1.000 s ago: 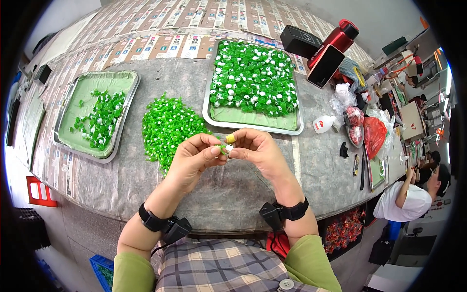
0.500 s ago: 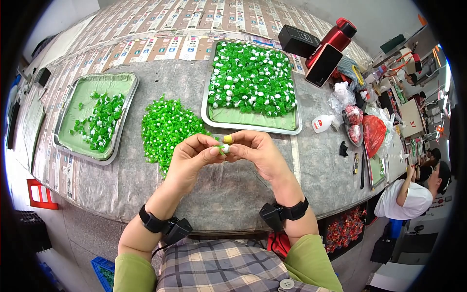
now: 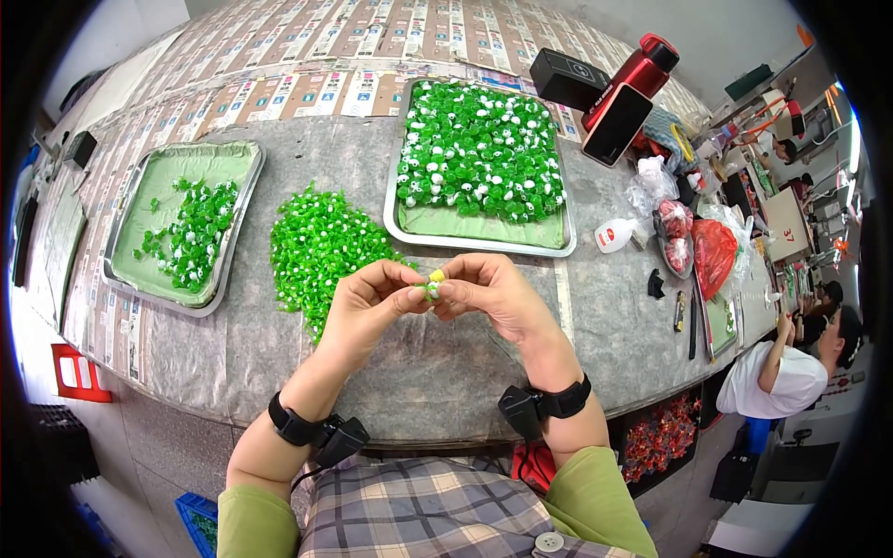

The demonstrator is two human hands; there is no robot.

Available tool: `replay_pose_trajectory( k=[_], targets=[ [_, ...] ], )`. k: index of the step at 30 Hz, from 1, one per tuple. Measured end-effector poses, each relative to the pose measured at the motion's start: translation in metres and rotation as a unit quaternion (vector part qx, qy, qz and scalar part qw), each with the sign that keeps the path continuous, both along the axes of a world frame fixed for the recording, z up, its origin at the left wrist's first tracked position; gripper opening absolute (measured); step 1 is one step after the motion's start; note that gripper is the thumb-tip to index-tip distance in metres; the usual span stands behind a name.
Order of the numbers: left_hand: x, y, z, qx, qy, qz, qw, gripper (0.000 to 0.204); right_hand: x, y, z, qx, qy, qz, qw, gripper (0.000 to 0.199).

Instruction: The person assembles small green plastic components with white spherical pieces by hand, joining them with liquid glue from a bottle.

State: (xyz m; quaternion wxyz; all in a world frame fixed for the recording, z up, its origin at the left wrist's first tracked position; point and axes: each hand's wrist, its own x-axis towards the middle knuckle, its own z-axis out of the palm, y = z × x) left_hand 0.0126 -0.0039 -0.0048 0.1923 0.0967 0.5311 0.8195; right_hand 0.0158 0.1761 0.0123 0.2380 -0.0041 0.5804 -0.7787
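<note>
My left hand (image 3: pixel 365 312) and my right hand (image 3: pixel 507 299) meet above the grey table covering, fingertips pinched on one small green-and-white plastic piece (image 3: pixel 433 291). Fingers hide most of it, so its exact shape cannot be made out. A yellow cover (image 3: pixel 436 276) sits on a fingertip of my right hand. Just left of my hands lies a loose pile of small green pieces with white spots (image 3: pixel 326 246). Beyond them a metal tray (image 3: pixel 484 245) is packed with green-and-white pieces. Another tray (image 3: pixel 138 205), at the left, holds a smaller cluster of such pieces.
A white squeeze bottle (image 3: pixel 614 235) stands right of the packed tray. Farther back are a phone (image 3: pixel 618 125), a red flask (image 3: pixel 642 74) and a black box (image 3: pixel 569 79). Plastic bags (image 3: pixel 716 259) crowd the right side. A person in a white shirt (image 3: pixel 774 381) sits at the far right.
The pinched piece has turned slightly between my fingertips, and less of its white part shows. The yellow-covered fingertip has come down a little toward it. Both forearms stay nearly still.
</note>
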Motion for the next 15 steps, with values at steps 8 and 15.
replay_pose_trajectory(
  k=[8,15],
  targets=[
    [-0.001,-0.003,-0.002,0.038,-0.075,0.052,0.995,0.014,0.005,-0.009,0.003,-0.028,0.095,-0.086,0.991,0.017],
    [-0.002,-0.002,-0.002,0.040,-0.073,0.047,0.995,0.014,0.010,-0.016,0.006,-0.009,0.125,-0.102,0.987,0.018]
  ],
)
